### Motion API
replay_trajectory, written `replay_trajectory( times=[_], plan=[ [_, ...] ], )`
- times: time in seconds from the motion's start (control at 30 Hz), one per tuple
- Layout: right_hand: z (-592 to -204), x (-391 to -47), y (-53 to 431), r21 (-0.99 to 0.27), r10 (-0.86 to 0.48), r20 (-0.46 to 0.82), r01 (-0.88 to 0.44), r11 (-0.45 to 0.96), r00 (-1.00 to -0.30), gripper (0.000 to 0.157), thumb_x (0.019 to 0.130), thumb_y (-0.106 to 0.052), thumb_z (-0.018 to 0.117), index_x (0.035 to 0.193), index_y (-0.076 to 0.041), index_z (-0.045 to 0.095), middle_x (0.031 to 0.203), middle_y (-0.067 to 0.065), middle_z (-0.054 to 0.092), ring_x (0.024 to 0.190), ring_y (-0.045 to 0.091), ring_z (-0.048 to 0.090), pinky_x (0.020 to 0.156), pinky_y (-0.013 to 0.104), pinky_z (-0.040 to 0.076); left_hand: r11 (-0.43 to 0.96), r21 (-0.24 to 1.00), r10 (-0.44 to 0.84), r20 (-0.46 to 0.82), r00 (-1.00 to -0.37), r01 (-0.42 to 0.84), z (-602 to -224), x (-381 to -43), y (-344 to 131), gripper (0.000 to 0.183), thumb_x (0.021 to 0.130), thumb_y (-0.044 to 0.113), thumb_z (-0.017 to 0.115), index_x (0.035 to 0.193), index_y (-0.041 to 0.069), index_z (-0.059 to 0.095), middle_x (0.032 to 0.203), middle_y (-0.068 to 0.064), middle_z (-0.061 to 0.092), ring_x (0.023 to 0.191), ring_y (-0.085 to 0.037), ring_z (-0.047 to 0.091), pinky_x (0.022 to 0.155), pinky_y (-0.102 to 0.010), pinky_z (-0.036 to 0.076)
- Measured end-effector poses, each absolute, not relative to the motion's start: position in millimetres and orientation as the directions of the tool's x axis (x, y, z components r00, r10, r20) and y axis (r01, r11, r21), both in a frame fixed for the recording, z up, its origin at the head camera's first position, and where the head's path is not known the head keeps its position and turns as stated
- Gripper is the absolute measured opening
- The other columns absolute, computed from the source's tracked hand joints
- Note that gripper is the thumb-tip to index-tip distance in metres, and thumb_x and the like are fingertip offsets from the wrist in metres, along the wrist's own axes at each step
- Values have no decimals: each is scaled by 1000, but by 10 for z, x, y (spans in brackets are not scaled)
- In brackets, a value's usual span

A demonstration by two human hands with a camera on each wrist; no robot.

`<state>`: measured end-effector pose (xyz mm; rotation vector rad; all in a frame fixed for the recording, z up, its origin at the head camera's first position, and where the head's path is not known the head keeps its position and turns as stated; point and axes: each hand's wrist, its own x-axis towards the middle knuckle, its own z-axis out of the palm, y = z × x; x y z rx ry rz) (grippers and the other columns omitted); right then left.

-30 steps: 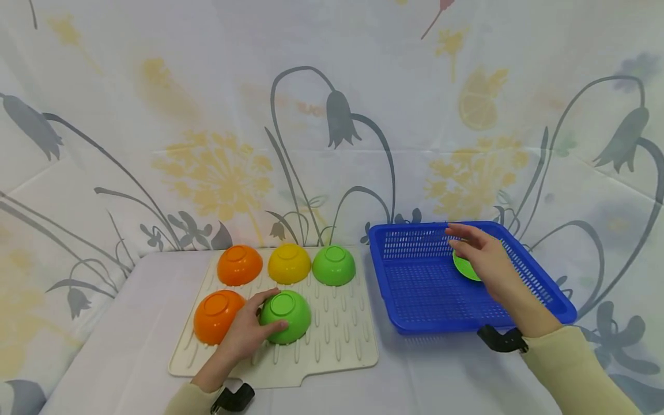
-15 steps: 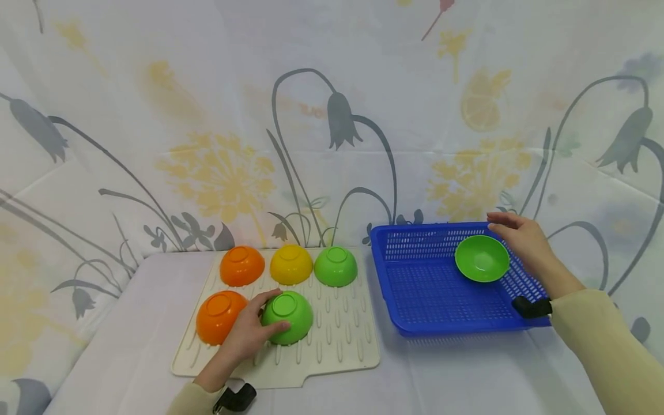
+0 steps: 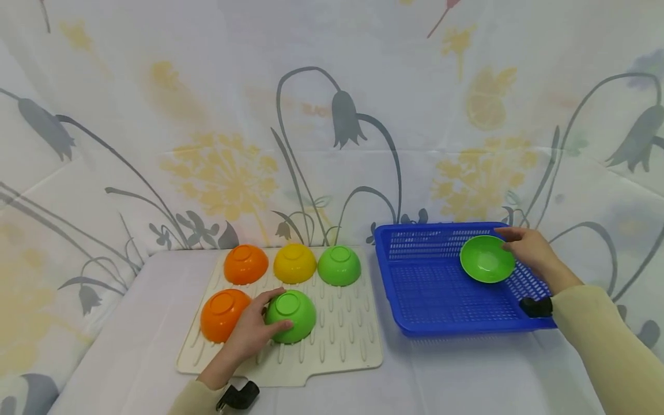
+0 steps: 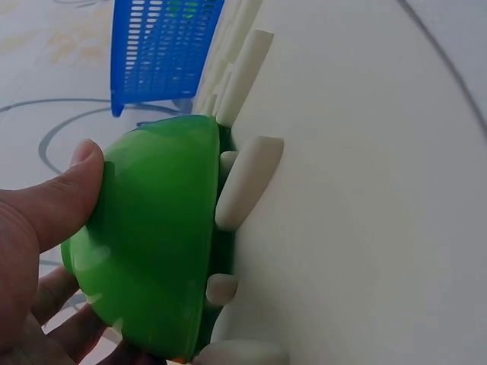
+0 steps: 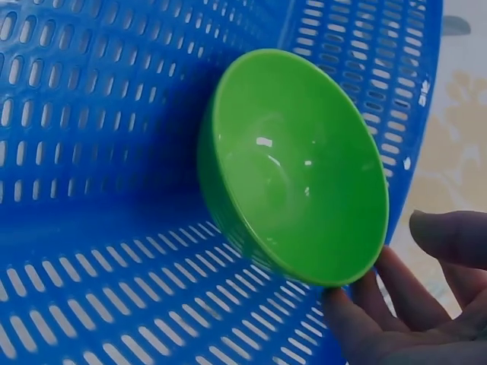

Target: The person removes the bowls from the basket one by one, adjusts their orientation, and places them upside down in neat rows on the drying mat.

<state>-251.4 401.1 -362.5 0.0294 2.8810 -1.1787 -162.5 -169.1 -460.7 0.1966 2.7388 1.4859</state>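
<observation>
On the cream drying mat (image 3: 347, 346), my left hand (image 3: 255, 328) grips an upside-down green bowl (image 3: 298, 314). The left wrist view shows the thumb on one side of this bowl (image 4: 156, 228) and fingers on the other, its rim against the mat's ridges. At the blue basket (image 3: 430, 305), my right hand (image 3: 534, 253) is by the right edge of another green bowl (image 3: 485, 262), which lies with its hollow up. In the right wrist view, fingertips (image 5: 346, 308) touch the outside of that bowl's rim, while the thumb stands apart from it.
Upside-down bowls share the mat: an orange bowl (image 3: 246, 265), a yellow bowl (image 3: 294, 264) and a green bowl (image 3: 339, 266) along the back, and an orange bowl (image 3: 220, 317) left of my left hand. A floral cloth (image 3: 332, 173) hangs behind.
My right hand moved right from above the basket, uncovering the green bowl, then came in to its right edge. My left hand kept its grip in place. The view shifted slightly.
</observation>
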Motion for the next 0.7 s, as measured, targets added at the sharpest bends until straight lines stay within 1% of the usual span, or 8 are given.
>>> replay_trajectory(
  times=[0.13,0.23,0.37,0.5,0.57,0.7],
  plan=[
    [-3646,-2523,3992,-679,-4,-56,35,734,-998,49,97,2,48,143,15,37,144,42,32,132,60,28,105,65,33,538,837,121,42,-992,101,-4599,-1627,-1697,69,81,24,84,142,14,53,138,-10,55,113,-27,56,98,-49,47],
    [-3653,-2521,3961,-664,4,-62,45,746,-998,50,97,1,48,143,16,36,143,43,32,131,60,29,104,65,34,534,840,126,40,-991,101,-4599,-1631,-1703,69,81,25,84,142,14,53,139,-10,54,115,-27,56,99,-49,47],
    [-3641,-2506,3946,-624,23,-47,47,780,-999,50,94,0,48,140,17,40,140,44,37,126,60,35,99,64,40,532,840,130,43,-991,106,-4601,-1639,-1699,69,82,25,84,143,15,52,140,-9,54,116,-26,55,99,-48,47],
    [-3640,-2493,3950,-569,42,-12,42,821,-999,50,89,2,51,136,17,46,134,43,44,118,58,44,89,58,47,531,840,132,44,-990,108,-4593,-1638,-1696,69,82,26,84,142,15,53,139,-9,54,114,-26,55,98,-48,47],
    [-3640,-2487,3953,-548,54,1,44,835,-999,49,87,3,53,134,17,48,131,43,47,116,58,46,89,58,47,532,839,134,45,-990,110,-4596,-1638,-1696,69,82,27,84,142,14,53,139,-9,54,113,-26,55,98,-49,47],
    [-3645,-2488,3971,-482,58,47,28,876,-997,47,82,3,55,126,17,54,123,40,54,112,60,47,90,64,43,535,838,131,45,-990,109,-4604,-1631,-1694,69,82,26,84,142,14,53,139,-9,54,114,-27,55,99,-50,47]
  ],
)
